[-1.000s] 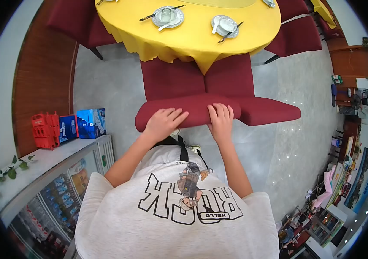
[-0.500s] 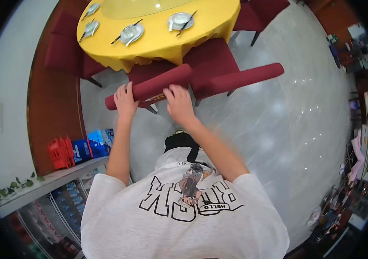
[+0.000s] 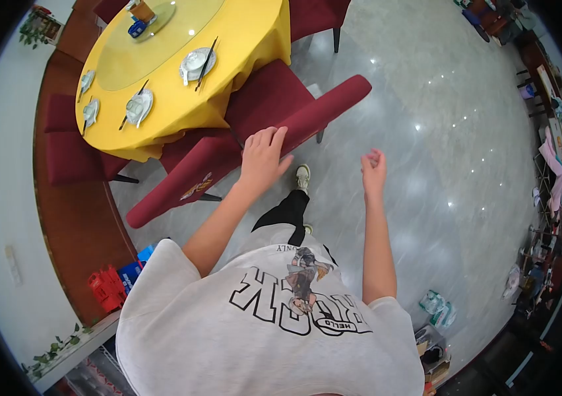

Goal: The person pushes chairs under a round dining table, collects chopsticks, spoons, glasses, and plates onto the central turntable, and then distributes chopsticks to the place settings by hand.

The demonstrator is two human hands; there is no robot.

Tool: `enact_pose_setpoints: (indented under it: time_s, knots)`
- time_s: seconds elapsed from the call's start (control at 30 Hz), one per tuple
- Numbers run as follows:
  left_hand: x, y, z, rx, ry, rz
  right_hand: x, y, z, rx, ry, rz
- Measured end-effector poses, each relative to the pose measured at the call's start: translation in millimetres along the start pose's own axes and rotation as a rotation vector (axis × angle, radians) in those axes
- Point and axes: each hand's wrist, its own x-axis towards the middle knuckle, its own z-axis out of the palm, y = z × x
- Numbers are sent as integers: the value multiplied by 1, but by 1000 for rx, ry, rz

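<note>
My left hand (image 3: 264,158) is over the near end of the back of a dark red chair (image 3: 334,102), fingers stretched out and thumb apart; whether it touches the fabric I cannot tell. Beside this, a second dark red chair (image 3: 169,188) with a gold emblem on its backrest stands at the table, its back near my left forearm. My right hand (image 3: 374,173) hangs over the floor to the right, with its fingers loosely curled together and nothing visible in them. Both chairs face a round table with a yellow cloth (image 3: 182,135).
Plates with bowls and chopsticks, such as this setting (image 3: 196,66), lie around a glass turntable (image 3: 162,56). More red chairs (image 3: 73,158) stand at left. A red crate (image 3: 106,288) sits near a shelf (image 3: 86,340). Green-and-white packages (image 3: 436,307) lie on the grey floor at right.
Both hands have left the emblem chair's backrest. My left hand has moved right to the neighbouring chair, and my right hand has swung out to the right. The view has shifted rightward.
</note>
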Motion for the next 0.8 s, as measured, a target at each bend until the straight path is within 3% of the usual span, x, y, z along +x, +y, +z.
enact_pose_setpoints:
  time_s: [0.1,0.17,0.27,0.33,0.37,0.4,0.8]
  knots:
    - [27,-1,20,23,-151,-112,50,-57,23,14,72,-114]
    - [28,-7,33,108,-107,-134,97,-75,41,-50,130,-181]
    - [25,-19,50,101,-71,-201,143,-103,76,1,-71,-276]
    - [29,-23,44,22,-53,-250,171,-94,100,-168,-30,-318]
    - [31,-24,39,17,-50,-292,179,-84,104,-334,38,-348]
    - [35,-27,36,-12,-61,-297,177,-84,112,-282,98,-330]
    - [86,-89,16,52,-59,-340,202,-114,177,-301,51,-440]
